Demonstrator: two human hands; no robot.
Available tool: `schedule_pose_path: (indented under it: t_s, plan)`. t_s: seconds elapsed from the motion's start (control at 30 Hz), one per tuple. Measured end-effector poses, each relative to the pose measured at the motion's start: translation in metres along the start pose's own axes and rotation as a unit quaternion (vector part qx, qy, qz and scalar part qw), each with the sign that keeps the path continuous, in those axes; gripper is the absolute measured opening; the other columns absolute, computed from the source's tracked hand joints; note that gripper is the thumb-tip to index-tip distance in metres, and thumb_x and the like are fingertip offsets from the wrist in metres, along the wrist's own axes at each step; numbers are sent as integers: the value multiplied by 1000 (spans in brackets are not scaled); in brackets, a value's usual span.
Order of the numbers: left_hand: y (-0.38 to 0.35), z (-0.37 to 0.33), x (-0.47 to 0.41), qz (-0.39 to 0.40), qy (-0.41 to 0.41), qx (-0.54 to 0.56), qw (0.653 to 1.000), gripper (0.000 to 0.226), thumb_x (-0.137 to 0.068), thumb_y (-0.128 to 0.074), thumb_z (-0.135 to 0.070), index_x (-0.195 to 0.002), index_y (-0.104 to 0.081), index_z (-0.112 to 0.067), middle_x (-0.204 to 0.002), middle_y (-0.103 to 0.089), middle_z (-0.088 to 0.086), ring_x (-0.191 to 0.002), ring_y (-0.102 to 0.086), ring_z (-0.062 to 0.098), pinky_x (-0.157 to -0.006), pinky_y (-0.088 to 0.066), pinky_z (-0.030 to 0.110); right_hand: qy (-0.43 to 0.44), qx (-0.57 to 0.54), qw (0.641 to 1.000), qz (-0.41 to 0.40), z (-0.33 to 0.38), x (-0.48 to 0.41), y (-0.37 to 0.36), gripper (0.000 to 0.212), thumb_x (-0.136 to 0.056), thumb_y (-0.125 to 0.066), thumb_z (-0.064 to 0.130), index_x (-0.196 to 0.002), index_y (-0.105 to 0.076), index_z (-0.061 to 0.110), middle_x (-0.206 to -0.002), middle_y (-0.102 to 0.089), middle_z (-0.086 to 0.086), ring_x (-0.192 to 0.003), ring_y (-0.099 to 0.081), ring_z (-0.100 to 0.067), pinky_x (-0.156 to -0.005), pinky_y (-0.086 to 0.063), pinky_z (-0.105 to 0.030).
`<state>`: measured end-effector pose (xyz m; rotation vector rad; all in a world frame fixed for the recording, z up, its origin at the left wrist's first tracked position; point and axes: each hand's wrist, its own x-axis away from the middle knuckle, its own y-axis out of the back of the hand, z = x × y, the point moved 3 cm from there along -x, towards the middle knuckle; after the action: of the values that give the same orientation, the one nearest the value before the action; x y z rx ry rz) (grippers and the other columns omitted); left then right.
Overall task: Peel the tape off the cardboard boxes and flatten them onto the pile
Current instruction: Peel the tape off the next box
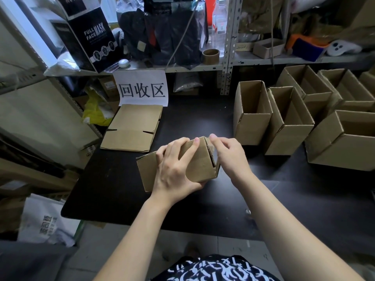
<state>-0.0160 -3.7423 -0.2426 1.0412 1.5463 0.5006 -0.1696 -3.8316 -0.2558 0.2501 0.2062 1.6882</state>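
A small cardboard box (199, 165) lies on its side on the black table (113, 191), its closed end turned to the right. My left hand (174, 169) grips it from above, fingers over the top face and thumb under the near edge. My right hand (228, 153) is at the box's right end, with fingertips pinching at the top corner where clear tape (215, 154) glints. A pile of flattened cardboard (132, 128) lies at the table's back left, below a paper sign (142, 88).
Several open upright cardboard boxes (251, 116) stand in rows at the right of the table. Metal shelving (227, 57) packed with bags, a black mask carton and a tape core runs along the back. Bags and cardboard crowd the floor at left.
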Motion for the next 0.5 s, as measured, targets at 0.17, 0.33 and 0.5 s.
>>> schedule_pose_path:
  t_s: [0.17,0.33,0.5]
  plan:
    - [-2,5,4,-10,-8,8,1000,104,-49,-92,-42,-143,-58,-14,-136,-56,12,-126,-54,27,-107,-27,37,-27,45,994,94,-11,-5,-5,35,-95,-50,61,-102,-76,39,-104,-56,9,-110,-53,-11,-96,-44,-34]
    - [-7,7,5,4,-10,18,1000,104,-50,-90,-42,-144,-57,-12,-136,-56,12,-127,-53,27,-108,-29,39,39,0,997,66,-3,-1,-4,25,-102,-59,32,-122,-74,26,-112,-62,12,-105,-60,-3,-88,-43,-19]
    - [-16,12,6,26,17,4,1000,114,-42,-92,-42,-147,-55,-16,-136,-54,10,-126,-52,26,-106,-29,40,112,-20,993,1,-5,1,-6,22,-103,-59,19,-117,-74,28,-110,-57,17,-117,-55,-12,-97,-46,-26]
